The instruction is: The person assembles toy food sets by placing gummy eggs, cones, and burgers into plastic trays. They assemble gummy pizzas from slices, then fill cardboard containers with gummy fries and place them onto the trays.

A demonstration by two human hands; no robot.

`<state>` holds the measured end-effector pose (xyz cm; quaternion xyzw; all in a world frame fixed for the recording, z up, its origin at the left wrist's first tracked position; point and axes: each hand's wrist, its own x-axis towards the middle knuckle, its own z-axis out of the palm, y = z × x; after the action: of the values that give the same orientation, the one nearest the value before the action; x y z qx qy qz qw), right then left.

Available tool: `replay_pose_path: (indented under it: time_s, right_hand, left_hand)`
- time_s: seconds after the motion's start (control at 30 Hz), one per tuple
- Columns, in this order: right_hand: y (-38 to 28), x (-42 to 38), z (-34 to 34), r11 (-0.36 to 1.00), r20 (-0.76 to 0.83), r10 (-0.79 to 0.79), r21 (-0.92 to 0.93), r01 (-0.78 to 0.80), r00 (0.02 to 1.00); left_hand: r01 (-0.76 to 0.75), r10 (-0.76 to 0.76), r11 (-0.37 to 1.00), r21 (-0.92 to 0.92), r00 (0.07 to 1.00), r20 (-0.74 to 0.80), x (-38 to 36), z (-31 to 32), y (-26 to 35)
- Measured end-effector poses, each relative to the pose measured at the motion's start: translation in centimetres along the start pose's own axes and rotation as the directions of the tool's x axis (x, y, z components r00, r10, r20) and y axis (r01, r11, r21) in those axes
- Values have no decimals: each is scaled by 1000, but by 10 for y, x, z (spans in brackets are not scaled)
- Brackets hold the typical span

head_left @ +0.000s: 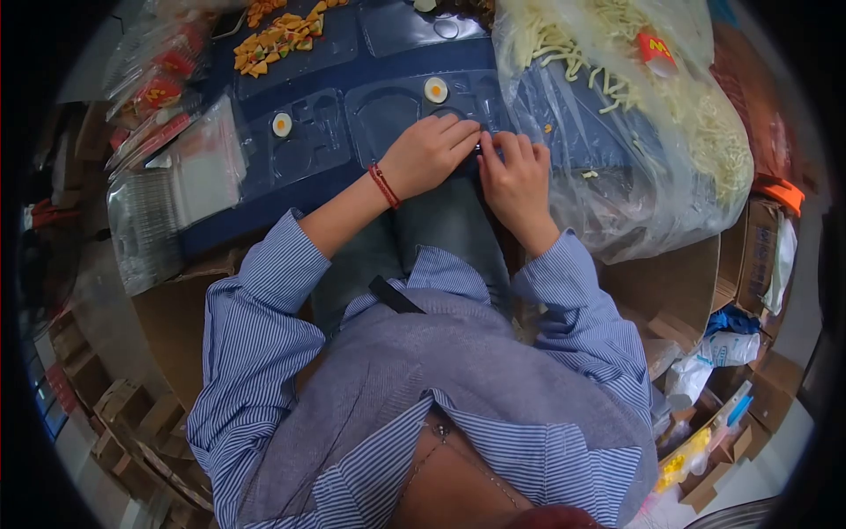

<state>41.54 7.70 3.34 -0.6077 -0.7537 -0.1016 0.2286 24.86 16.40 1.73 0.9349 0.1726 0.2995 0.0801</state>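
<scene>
Left hand (429,150) and right hand (518,181) meet at the near edge of the clear tray (374,115), fingers curled and nearly closed; what they grip, I cannot tell; the tray lies on the blue surface (208,231), an egg-like piece (436,90) on it; it looks light, flexible, slick; its rim should hold best

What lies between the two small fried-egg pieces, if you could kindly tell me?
In the head view, only clear moulded plastic lies between the left fried-egg piece and the right fried-egg piece; no loose item shows there.
</scene>
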Motion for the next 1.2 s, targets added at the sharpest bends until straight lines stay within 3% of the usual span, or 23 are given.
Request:
replay_pose_path:
  time_s: [0.1,0.17,0.23,0.3,0.37,1.03,1.1,1.13,1.2]
  right_hand:
    - [15,18,-12,997,107,-72,35,68,992]
    - [46,51,-18,901,349,-54,421,-105,935]
    - [71,98,0,947,87,-14,321,-15,996]
    - [101,142,38,968,41,-108,233,95,993]
    - [119,174,73,991,108,-131,31,129,985]
    - [131,173,104,994,180,-97,-35,105,979]
    - [127,184,101,992,170,-114,-42,122,979]
    - [122,185,92,990,166,-123,-40,132,978]
    - [110,181,65,996,156,-72,-45,80,985]
  left_hand:
    - [-25,24,999,43,999,44,0,-3,1]
    - [-34,29,997,75,998,62,-1,-4,2]
    - [-44,35,994,103,995,89,-2,-4,2]
    - [-76,70,990,117,996,58,-2,-4,1]
    - [-79,69,989,122,994,83,-1,-5,1]
    - [-33,26,996,79,996,88,1,-3,4]
    - [93,-90,989,-115,995,35,3,-12,7]
    - [97,-94,990,-107,995,29,5,-18,4]
    - [242,-254,956,-166,966,-53,13,-33,-6]
